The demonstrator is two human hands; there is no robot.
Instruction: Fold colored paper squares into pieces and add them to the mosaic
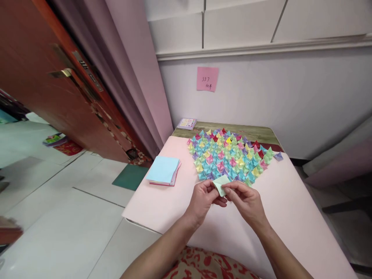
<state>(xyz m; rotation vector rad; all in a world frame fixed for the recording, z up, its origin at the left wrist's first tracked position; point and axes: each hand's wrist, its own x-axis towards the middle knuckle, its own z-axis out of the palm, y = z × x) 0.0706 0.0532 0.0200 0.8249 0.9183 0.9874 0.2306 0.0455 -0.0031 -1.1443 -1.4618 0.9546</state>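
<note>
Left hand [200,202] and right hand [247,199] pinch the pale-green origami paper [220,183]; matching edges before pressing creases should keep folds crisp.

Wears a garment [212,267] of brownish tan cloth at the near edge of the pink-covered table [290,217], printed with bold red blotches, rounded, irregular and uneven in size, with tan running between. Cannot be told as top or skirt from the part in view. Bares the left forearm [165,248] and right forearm [279,244], both tapering toward the wrist, and, above the table, a bare left hand [202,201] and right hand [247,201], slender-fingered.
</note>
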